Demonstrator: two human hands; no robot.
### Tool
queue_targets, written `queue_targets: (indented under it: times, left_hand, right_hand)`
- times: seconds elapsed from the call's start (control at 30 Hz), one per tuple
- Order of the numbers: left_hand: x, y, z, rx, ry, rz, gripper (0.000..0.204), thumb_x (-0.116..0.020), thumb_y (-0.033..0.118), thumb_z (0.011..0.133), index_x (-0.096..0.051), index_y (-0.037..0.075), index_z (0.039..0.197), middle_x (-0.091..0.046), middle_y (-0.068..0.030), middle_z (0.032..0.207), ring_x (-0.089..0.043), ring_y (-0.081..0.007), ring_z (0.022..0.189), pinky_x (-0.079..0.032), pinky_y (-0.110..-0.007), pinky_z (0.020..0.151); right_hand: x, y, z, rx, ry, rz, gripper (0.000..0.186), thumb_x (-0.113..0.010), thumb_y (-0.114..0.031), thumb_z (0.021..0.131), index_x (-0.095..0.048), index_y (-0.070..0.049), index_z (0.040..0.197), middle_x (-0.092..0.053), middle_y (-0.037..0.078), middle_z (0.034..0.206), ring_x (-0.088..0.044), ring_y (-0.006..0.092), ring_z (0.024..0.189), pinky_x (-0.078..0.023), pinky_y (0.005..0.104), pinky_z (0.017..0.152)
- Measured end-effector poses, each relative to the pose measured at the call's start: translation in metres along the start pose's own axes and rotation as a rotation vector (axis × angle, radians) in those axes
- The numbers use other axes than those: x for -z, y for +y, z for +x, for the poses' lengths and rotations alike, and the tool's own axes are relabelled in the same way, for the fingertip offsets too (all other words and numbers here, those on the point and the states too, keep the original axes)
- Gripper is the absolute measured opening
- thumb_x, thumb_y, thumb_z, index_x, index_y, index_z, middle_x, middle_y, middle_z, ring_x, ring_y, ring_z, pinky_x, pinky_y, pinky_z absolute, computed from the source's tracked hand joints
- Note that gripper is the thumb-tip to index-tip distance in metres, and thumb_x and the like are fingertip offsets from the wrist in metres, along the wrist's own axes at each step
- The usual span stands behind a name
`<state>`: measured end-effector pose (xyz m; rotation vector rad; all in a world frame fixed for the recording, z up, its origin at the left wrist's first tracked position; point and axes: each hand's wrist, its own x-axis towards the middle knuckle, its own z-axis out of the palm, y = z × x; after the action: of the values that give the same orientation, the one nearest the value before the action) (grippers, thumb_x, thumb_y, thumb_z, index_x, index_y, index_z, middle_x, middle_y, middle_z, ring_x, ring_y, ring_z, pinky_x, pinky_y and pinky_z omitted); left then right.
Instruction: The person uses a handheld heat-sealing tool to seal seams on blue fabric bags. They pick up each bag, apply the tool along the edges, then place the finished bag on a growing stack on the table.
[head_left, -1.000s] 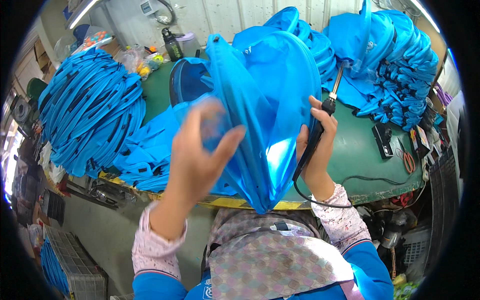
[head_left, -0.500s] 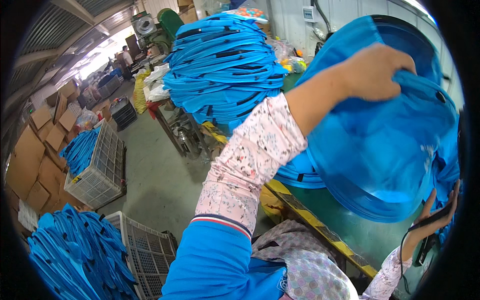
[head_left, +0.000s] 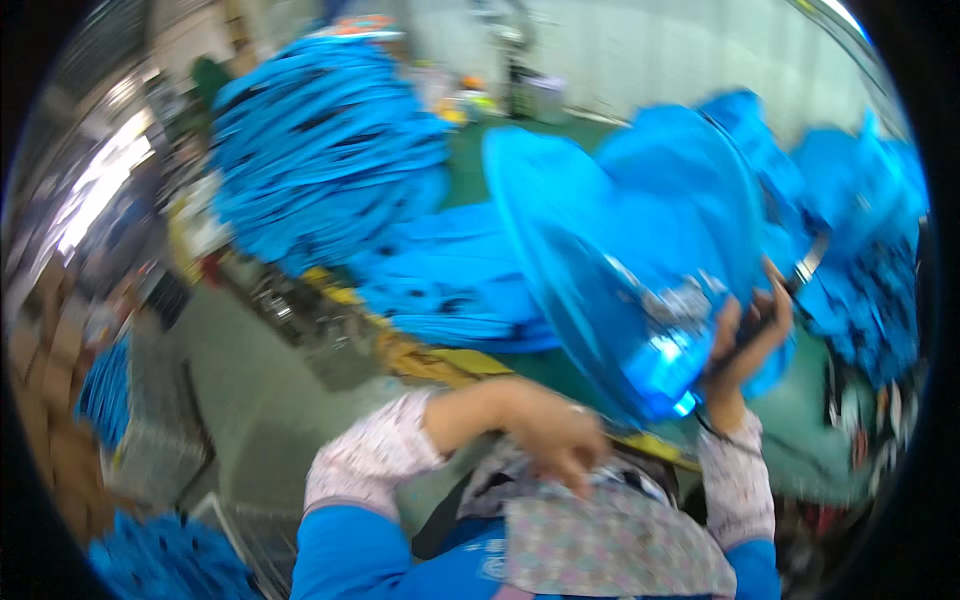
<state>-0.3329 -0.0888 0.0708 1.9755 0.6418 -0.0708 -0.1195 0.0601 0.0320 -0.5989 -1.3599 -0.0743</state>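
Head view: left grip [head_left: 558,436] unclear; right grip [head_left: 748,342] grasps tool [head_left: 809,260]; crate [head_left: 162,405] holds blue fabric [head_left: 105,388].

A pale ribbed wall [head_left: 640,65] spanned the upper centre of the frame. A dark bottle [head_left: 520,92] stood before it, just beside a container with a lilac upper part [head_left: 547,98]; small yellow and orange items [head_left: 472,100] lay to their left. A bright opening [head_left: 102,190] was located at upper left. Brown cardboard [head_left: 62,440] occupied the left edge, near a pale crate [head_left: 165,400]. A second crate [head_left: 258,545] stood at lower left. Grey floor [head_left: 285,430] extended left of centre. Blur obscured finer detail.
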Motion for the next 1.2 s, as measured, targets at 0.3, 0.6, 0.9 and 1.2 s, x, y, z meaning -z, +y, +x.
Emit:
queue_targets:
  times: [0.3,0.6,0.9,1.2]
  left_hand:
    - [-0.02,-0.081,0.105,-0.284,1.295,-0.976,0.038,-0.067,0.013,0.093,-0.058,-0.003,0.126,-0.065,-0.0107,0.12,-0.062,-0.0218,0.107,-0.05,-0.036,0.093]
    - [-0.01,-0.064,0.115,-0.369,1.323,-0.921,0.048,-0.076,0.012,0.089,-0.056,-0.001,0.13,-0.065,-0.0097,0.122,-0.064,-0.0199,0.106,-0.051,-0.034,0.094]
    - [-0.013,-0.062,0.117,-0.402,1.404,-1.078,0.057,-0.077,-0.002,0.083,-0.053,0.002,0.134,-0.063,-0.0086,0.129,-0.062,-0.0212,0.112,-0.05,-0.036,0.098]
    - [-0.012,-0.052,0.121,-0.39,1.468,-0.985,0.035,-0.076,0.006,0.088,-0.064,-0.003,0.12,-0.069,-0.0077,0.114,-0.065,-0.0157,0.1,-0.05,-0.03,0.091]
  right_hand:
    - [-0.011,-0.02,0.01,0.135,-0.104,0.078,0.046,-0.066,0.004,0.086,-0.05,-0.001,0.129,-0.059,0.025,0.128,-0.057,0.0361,0.112,-0.046,0.0438,0.096]
    - [0.096,-0.063,-0.024,-0.074,-0.336,0.123,0.022,-0.069,-0.006,0.088,-0.067,-0.004,0.11,-0.063,0.008,0.079,-0.053,0.0253,0.071,-0.043,0.0385,0.066]
    - [0.089,-0.055,-0.037,0.295,-0.458,0.009,0.031,-0.074,-0.013,0.078,-0.068,-0.006,0.108,-0.053,-0.003,0.066,-0.049,0.0174,0.064,-0.035,0.036,0.068]
    - [0.077,-0.048,-0.032,0.17,-0.476,0.008,0.025,-0.076,-0.011,0.078,-0.07,-0.009,0.103,-0.054,-0.001,0.071,-0.05,0.0196,0.067,-0.036,0.0354,0.069]
